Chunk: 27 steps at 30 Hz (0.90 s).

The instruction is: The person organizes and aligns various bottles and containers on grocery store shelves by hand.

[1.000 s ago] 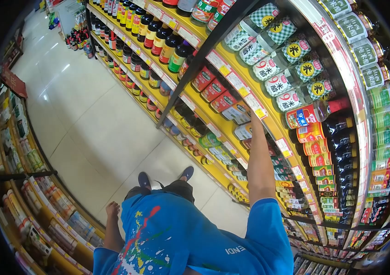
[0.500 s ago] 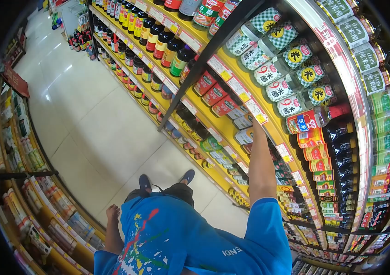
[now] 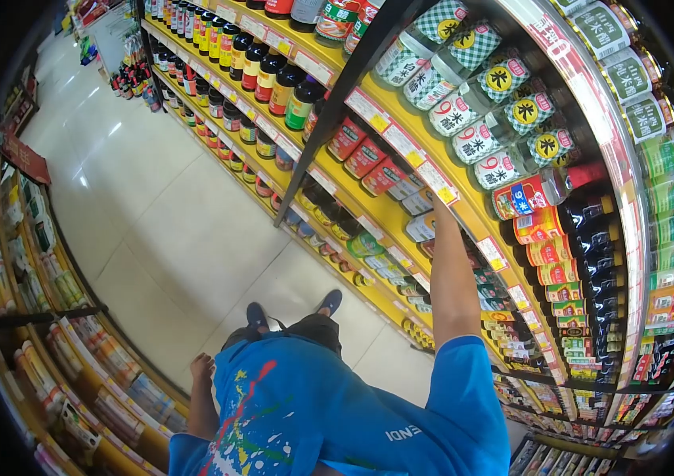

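My right forearm (image 3: 454,278) reaches into the shelf bay under the price-tag strip (image 3: 408,147). The hand at its end is hidden behind the shelf edge, so its fingers and anything they hold cannot be seen. Nearest to it are grey-labelled bottles (image 3: 419,202), with red-labelled bottles (image 3: 365,157) further left on that shelf. On the shelf above lie or lean clear vinegar bottles with green-checked labels (image 3: 476,141). My left hand (image 3: 203,366) hangs low beside my body, its fingers curled in with nothing seen in them.
Dark sauce bottles (image 3: 301,103) line the shelves past a black upright (image 3: 329,119). Dark bottles with orange labels (image 3: 539,225) stand to the right. Another shelf of packages (image 3: 107,349) runs along the left. Tiled floor (image 3: 155,214) lies between, with my shoes (image 3: 256,315) on it.
The view has shifted slightly, so the shelves sit a little further left than half a second ago. My right arm stays in the same bay and my left hand stays low at my side.
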Tool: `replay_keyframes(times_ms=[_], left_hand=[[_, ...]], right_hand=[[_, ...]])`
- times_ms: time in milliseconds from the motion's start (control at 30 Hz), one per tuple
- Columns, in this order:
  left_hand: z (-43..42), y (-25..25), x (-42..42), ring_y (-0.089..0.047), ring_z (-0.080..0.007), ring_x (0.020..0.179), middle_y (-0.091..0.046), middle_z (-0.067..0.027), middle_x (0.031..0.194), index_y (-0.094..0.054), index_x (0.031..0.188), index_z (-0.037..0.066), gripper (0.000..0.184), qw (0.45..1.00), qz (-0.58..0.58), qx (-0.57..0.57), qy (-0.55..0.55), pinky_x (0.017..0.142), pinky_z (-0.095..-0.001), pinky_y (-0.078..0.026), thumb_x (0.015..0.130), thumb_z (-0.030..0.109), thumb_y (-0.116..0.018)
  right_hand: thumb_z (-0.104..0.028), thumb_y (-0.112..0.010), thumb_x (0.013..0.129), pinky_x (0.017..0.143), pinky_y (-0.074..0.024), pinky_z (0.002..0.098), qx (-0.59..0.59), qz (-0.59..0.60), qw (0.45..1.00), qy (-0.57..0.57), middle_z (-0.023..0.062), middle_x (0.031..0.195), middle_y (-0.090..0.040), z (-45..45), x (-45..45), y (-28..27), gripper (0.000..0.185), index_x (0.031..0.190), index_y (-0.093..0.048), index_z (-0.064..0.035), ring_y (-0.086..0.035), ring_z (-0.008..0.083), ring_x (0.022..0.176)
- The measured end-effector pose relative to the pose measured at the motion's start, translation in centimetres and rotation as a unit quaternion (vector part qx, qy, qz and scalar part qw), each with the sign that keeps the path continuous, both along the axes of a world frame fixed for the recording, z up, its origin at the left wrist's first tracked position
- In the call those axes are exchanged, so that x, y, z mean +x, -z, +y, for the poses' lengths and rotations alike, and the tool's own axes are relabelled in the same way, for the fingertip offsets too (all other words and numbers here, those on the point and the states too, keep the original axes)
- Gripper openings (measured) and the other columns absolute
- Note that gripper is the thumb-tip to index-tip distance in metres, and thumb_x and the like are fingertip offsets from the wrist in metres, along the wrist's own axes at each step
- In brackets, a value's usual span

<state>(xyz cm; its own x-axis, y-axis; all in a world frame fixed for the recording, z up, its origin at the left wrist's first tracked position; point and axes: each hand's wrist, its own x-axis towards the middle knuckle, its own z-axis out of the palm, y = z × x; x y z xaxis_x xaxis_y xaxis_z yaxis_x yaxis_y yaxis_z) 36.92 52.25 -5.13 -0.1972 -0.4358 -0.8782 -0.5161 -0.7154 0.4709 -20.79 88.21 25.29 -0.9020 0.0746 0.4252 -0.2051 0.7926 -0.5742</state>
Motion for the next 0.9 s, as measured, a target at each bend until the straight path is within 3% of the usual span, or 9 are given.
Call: replay_keyframes(times_ms=[467, 533, 567, 600, 667, 700, 800, 900], left_hand=[[-1.0, 1.5, -0.4, -0.052, -0.0142, 0.055, -0.055, -0.0062, 0.071, -0.054, 0.101, 0.001, 0.031, 0.999, 0.012, 0.003, 0.038, 0.045, -0.0247, -0.039, 0.07, 0.006, -0.056], [-1.2, 1.8, -1.0, -0.051, -0.0138, 0.054, -0.055, -0.0061, 0.071, -0.053, 0.102, 0.001, 0.032, 0.998, 0.003, -0.003, 0.06, 0.045, -0.0243, -0.039, 0.071, 0.006, -0.057], [-1.3, 2.1, -1.2, -0.051, -0.0134, 0.053, -0.055, -0.006, 0.07, -0.053, 0.102, 0.001, 0.032, 0.997, -0.006, -0.01, 0.077, 0.044, -0.0239, -0.039, 0.071, 0.006, -0.057], [-1.4, 2.2, -1.4, -0.051, -0.0134, 0.053, -0.055, -0.006, 0.07, -0.053, 0.102, 0.001, 0.032, 0.997, -0.005, -0.01, 0.081, 0.044, -0.0239, -0.039, 0.071, 0.006, -0.057], [-1.7, 2.4, -2.0, -0.05, -0.0132, 0.051, -0.055, -0.0058, 0.069, -0.053, 0.103, 0.001, 0.032, 0.998, -0.005, -0.012, 0.069, 0.043, -0.0236, -0.039, 0.071, 0.007, -0.057], [-1.9, 2.8, -2.1, -0.05, -0.0132, 0.051, -0.055, -0.0058, 0.069, -0.053, 0.103, 0.001, 0.032, 0.997, -0.004, -0.012, 0.074, 0.043, -0.0236, -0.039, 0.071, 0.007, -0.057], [-2.7, 3.3, -2.3, -0.051, -0.0133, 0.051, -0.055, -0.0062, 0.069, -0.053, 0.104, 0.0, 0.033, 0.99, 0.034, -0.02, 0.139, 0.043, -0.0234, -0.039, 0.073, 0.007, -0.056], [-2.7, 1.1, -3.7, -0.051, -0.0135, 0.052, -0.055, -0.0065, 0.069, -0.052, 0.105, 0.0, 0.033, 0.993, 0.015, -0.011, 0.117, 0.043, -0.0232, -0.039, 0.073, 0.008, -0.055]], right_hand=[[-0.025, -0.053, 0.078, 0.074, -0.0415, 0.0356, -0.019, 0.027, 0.999, 0.033, 0.0127, 0.095, -0.058, 0.4, 3.3, 1.2, 0.031, 0.096, -0.054, 0.0002, -0.054, 0.0262, 0.088], [-0.025, -0.056, 0.077, 0.07, -0.0426, 0.0349, 0.06, 0.101, 0.991, 0.066, 0.0166, 0.089, -0.059, -0.3, 6.4, 0.0, 0.032, 0.093, -0.054, 0.0028, -0.057, 0.027, 0.081], [-0.018, -0.059, 0.074, 0.07, -0.0433, 0.0363, -0.042, 0.065, 0.996, 0.046, 0.021, 0.089, -0.058, -0.6, 7.8, -0.7, 0.026, 0.093, -0.057, -0.0007, -0.056, 0.0336, 0.079], [-0.018, -0.059, 0.074, 0.07, -0.0433, 0.0363, -0.042, 0.066, 0.996, 0.05, 0.021, 0.089, -0.058, -0.3, 9.0, -0.6, 0.026, 0.093, -0.057, -0.0007, -0.056, 0.0336, 0.079], [-0.018, -0.06, 0.073, 0.06, -0.0453, 0.0328, 0.0, 0.011, 0.995, 0.103, 0.0183, 0.069, -0.06, 0.5, 11.1, -0.5, 0.022, 0.08, -0.059, 0.0034, -0.061, 0.0256, 0.064], [-0.016, -0.06, 0.073, 0.057, -0.0455, 0.0329, -0.005, 0.04, 0.992, 0.118, 0.0159, 0.063, -0.06, 0.7, 12.0, -0.6, 0.019, 0.077, -0.061, 0.0031, -0.061, 0.0241, 0.061], [-0.019, -0.06, 0.071, 0.057, -0.0453, 0.0336, -0.085, -0.005, 0.981, 0.177, 0.016, 0.061, -0.059, 3.0, 12.3, 0.1, 0.017, 0.077, -0.063, -0.0026, -0.059, 0.0264, 0.057], [-0.017, -0.061, 0.072, 0.058, -0.0449, 0.0335, -0.039, 0.031, 0.982, 0.181, 0.0156, 0.062, -0.059, 4.0, 12.7, -1.7, 0.018, 0.078, -0.061, 0.0007, -0.059, 0.0269, 0.058]])
